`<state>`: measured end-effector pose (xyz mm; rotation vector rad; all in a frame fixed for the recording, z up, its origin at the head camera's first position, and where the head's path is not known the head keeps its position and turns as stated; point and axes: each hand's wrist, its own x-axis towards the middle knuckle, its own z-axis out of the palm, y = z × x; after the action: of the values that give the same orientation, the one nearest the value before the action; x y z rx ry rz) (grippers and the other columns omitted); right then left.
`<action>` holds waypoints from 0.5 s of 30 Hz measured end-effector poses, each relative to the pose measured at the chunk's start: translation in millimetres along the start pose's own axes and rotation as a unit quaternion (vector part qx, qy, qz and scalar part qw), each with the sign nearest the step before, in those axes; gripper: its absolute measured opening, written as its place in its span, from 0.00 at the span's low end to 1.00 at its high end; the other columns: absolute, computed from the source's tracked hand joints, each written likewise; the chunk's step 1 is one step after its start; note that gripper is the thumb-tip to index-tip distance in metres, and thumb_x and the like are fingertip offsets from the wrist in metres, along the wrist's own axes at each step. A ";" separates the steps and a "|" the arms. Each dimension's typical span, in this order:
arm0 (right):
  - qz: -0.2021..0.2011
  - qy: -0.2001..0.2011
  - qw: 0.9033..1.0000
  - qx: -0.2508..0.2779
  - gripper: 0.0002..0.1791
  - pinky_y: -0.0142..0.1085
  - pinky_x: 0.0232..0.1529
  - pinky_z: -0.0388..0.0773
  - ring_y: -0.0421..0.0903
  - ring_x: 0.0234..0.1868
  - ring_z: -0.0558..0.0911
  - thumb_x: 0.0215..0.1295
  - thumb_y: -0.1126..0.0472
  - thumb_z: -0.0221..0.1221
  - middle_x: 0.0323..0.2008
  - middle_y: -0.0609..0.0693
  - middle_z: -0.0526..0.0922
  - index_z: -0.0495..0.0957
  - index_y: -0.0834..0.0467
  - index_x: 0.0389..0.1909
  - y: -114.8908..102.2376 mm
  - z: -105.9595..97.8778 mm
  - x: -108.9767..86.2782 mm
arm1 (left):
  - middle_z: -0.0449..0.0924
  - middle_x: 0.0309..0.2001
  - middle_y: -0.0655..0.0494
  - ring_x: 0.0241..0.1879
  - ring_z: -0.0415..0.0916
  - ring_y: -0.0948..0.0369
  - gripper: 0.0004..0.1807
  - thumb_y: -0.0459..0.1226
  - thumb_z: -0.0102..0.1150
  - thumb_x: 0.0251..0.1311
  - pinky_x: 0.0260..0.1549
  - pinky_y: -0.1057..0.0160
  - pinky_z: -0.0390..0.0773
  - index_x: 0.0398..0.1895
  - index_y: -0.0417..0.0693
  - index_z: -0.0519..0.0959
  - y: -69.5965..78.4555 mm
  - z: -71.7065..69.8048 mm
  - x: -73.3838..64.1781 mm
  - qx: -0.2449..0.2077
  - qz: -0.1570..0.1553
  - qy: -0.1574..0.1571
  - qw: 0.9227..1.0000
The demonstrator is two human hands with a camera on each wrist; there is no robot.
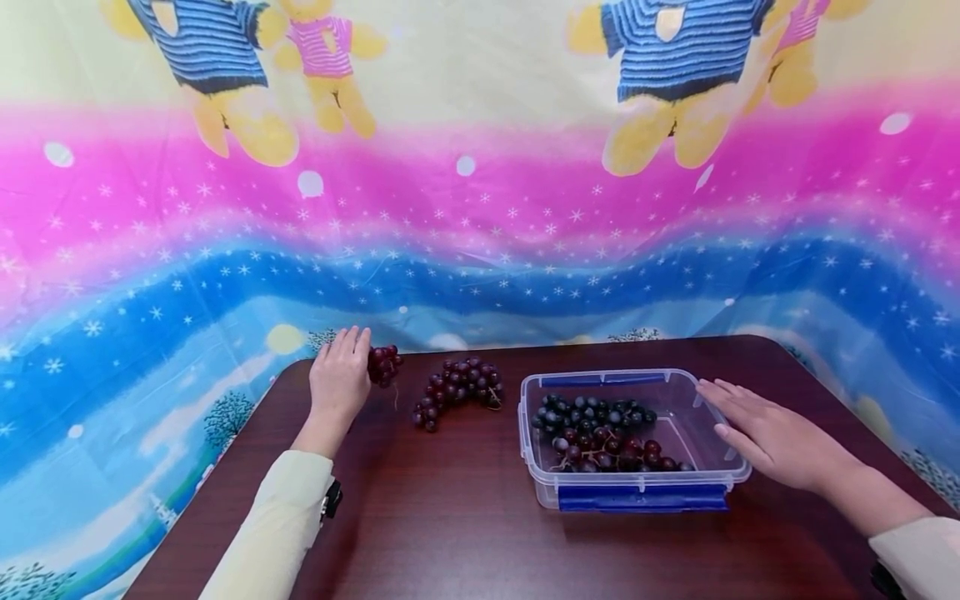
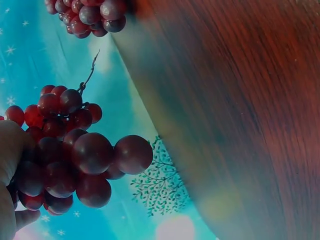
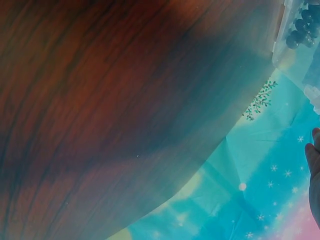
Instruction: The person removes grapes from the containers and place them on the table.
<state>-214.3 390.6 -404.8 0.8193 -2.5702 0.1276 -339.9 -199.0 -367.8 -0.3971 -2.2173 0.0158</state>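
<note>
Your left hand (image 1: 339, 377) grips a small bunch of red grapes (image 1: 383, 364) at the far left of the tabletop (image 1: 450, 517); the left wrist view shows the fingers (image 2: 9, 150) curled against the bunch (image 2: 65, 160) with its stem pointing away from the palm. Keep the grip light and spread over several grapes, so that none is crushed or pulled off its stem, and support the bunch from below when you lift it. Your right hand (image 1: 772, 433) lies flat with straight fingers against the right wall of the clear plastic box (image 1: 731, 479), holding nothing; use it to keep the box from sliding. The box, near the middle of the tabletop, already holds dark grapes (image 1: 600, 433). A second loose bunch (image 1: 457, 387) lies between your left hand and the box, apart from both.
</note>
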 end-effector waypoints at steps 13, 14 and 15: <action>-0.002 0.001 1.000 -0.002 0.35 0.20 0.66 0.33 0.29 0.71 0.42 0.68 0.57 0.58 0.65 0.62 0.68 0.58 0.56 0.74 -1.0 -1.1 0.8 | 0.78 0.52 0.35 0.54 0.75 0.41 0.23 0.23 0.63 0.50 0.48 0.43 0.77 0.54 0.31 0.78 0.0 19.9 0.5 -0.021 -0.031 -0.015 0.999; -0.002 0.001 1.000 -0.002 0.35 0.20 0.66 0.33 0.29 0.71 0.42 0.68 0.57 0.58 0.65 0.62 0.68 0.58 0.56 0.74 -1.1 -1.2 0.8 | 0.78 0.52 0.35 0.54 0.75 0.41 0.23 0.23 0.62 0.50 0.47 0.43 0.77 0.54 0.31 0.78 -0.3 21.7 0.3 -0.022 -0.034 -0.017 0.999; -0.002 0.001 1.000 -0.002 0.35 0.20 0.66 0.33 0.29 0.71 0.42 0.68 0.57 0.58 0.65 0.62 0.68 0.58 0.56 0.74 -1.2 -1.2 0.7 | 0.78 0.52 0.35 0.54 0.75 0.41 0.23 0.23 0.62 0.50 0.47 0.43 0.77 0.53 0.31 0.78 -0.7 23.3 0.1 -0.023 -0.037 -0.020 0.999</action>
<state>-213.7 389.5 -403.4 0.8220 -2.5654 0.1209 -358.0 -196.7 -382.4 -0.3420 -2.2735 -0.0682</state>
